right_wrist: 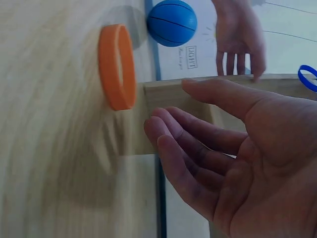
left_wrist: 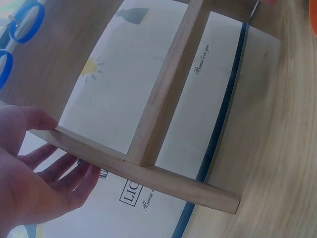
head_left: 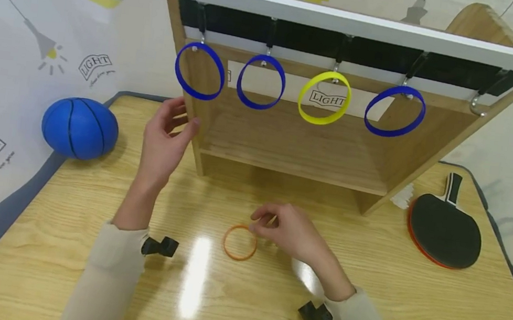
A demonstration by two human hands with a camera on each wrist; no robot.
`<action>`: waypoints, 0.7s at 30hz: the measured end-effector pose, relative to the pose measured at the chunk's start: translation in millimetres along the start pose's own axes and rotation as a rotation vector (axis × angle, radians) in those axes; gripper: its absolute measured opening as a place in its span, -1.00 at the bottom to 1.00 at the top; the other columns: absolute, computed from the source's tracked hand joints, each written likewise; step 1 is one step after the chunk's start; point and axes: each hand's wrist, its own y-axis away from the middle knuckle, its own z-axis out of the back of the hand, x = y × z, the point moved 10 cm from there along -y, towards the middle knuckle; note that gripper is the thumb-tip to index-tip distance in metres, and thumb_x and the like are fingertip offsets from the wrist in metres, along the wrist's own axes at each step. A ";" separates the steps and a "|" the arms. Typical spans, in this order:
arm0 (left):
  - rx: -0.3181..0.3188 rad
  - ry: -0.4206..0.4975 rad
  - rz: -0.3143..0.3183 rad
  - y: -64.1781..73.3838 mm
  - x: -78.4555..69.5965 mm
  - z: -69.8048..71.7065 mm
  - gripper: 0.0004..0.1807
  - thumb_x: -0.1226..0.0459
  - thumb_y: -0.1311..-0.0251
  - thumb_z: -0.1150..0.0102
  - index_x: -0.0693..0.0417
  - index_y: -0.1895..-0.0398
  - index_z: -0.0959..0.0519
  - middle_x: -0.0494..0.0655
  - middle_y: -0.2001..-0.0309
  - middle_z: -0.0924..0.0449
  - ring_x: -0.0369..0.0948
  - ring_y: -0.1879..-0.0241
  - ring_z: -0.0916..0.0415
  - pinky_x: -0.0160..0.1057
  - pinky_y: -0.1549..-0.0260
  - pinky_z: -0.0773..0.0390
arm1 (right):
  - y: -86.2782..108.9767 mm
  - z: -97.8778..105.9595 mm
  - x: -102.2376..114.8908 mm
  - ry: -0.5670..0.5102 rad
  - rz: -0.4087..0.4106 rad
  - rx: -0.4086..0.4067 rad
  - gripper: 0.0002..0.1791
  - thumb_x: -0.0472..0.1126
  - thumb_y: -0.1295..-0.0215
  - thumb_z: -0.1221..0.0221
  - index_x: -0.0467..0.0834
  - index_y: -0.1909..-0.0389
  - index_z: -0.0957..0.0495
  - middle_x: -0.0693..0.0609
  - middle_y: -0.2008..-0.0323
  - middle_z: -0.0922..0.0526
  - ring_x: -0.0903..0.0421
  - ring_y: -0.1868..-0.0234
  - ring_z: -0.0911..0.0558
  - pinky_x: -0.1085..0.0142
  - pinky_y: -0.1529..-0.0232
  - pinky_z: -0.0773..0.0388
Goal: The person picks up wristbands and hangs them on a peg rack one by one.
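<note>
My left hand (head_left: 163, 144) holds the left side panel of a wooden rack (head_left: 296, 143). In the left wrist view its thumb is at the panel's inner edge, with the other fingers along the outer side. An orange wristband (head_left: 238, 259) lies flat on the table in front of the rack. Right beside it is my right hand (head_left: 293, 233), palm inward and fingers loosely bent. The right wrist view shows a gap between these fingertips and the orange wristband (right_wrist: 110, 69). From the rack's hooks hang three blue wristbands (head_left: 256, 106) and a yellow wristband (head_left: 315, 121).
The rightmost hook (head_left: 478, 107) holds nothing. A blue ball (head_left: 80, 128) sits on the table (head_left: 61, 243) at the left. On the right lies a table tennis paddle (head_left: 445, 231), black side up. Printed cloth (head_left: 5, 73) stands behind and around the table.
</note>
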 end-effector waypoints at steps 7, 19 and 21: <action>0.004 -0.003 -0.006 0.7 -0.2 -0.1 -0.58 0.37 -0.29 -0.16 0.23 -0.22 -0.47 0.14 -0.13 -0.51 -0.01 -0.09 -0.50 -0.26 0.08 -0.52 | -2.7 -13.6 -8.6 0.028 -0.036 0.014 -0.86 -0.12 -0.24 -0.35 -0.06 0.23 -0.66 0.17 0.40 -0.62 0.17 0.39 -0.60 0.28 0.40 -0.55; 0.005 -0.011 -0.003 0.2 0.0 0.1 -0.58 0.36 -0.30 -0.16 0.22 -0.22 -0.46 0.13 -0.14 -0.51 -0.02 -0.09 -0.50 -0.25 0.07 -0.52 | -5.8 -20.4 -17.3 0.123 -0.077 0.002 -0.88 -0.12 -0.22 -0.36 -0.05 0.30 -0.65 0.20 0.47 -0.59 0.24 0.44 -0.55 0.29 0.40 -0.52; 0.005 -0.009 -0.002 0.2 0.0 0.1 -0.58 0.36 -0.30 -0.16 0.22 -0.22 -0.46 0.13 -0.14 -0.51 -0.02 -0.09 -0.50 -0.25 0.07 -0.52 | -6.4 -20.5 -17.7 0.126 -0.074 -0.005 -0.89 -0.14 -0.21 -0.37 -0.05 0.32 -0.65 0.19 0.48 -0.59 0.24 0.44 -0.55 0.30 0.39 -0.52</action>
